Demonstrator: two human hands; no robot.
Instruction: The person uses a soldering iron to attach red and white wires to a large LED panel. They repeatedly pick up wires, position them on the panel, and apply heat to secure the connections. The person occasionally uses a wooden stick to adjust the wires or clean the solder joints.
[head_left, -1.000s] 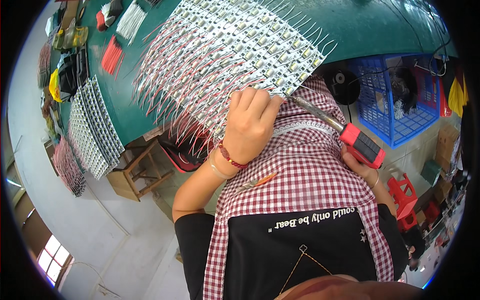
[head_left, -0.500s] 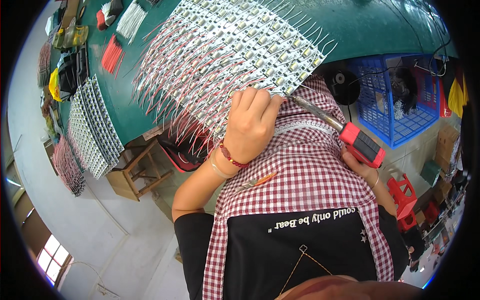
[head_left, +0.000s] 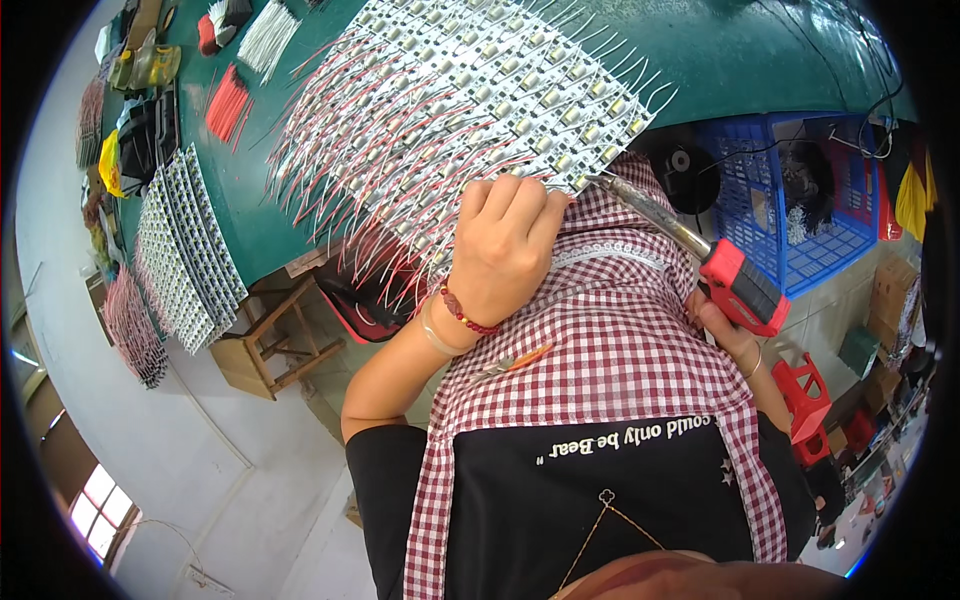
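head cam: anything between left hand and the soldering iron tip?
Nothing but checked apron cloth; left hand and soldering iron tip both sit at the module panel edge.

green workbench [head_left: 760,50], wooden stool [head_left: 272,345], pale floor [head_left: 200,470], bright window [head_left: 100,500]

Table [head_left: 760,50]: green. Soldering iron [head_left: 742,287]: red handle with black grip, silver barrel. Apron [head_left: 620,340]: red-and-white check. Shirt [head_left: 560,520]: black. Crate [head_left: 770,200]: blue. Component strips [head_left: 450,100]: white, with red and white wires. Bracelet [head_left: 462,312]: dark red beads.
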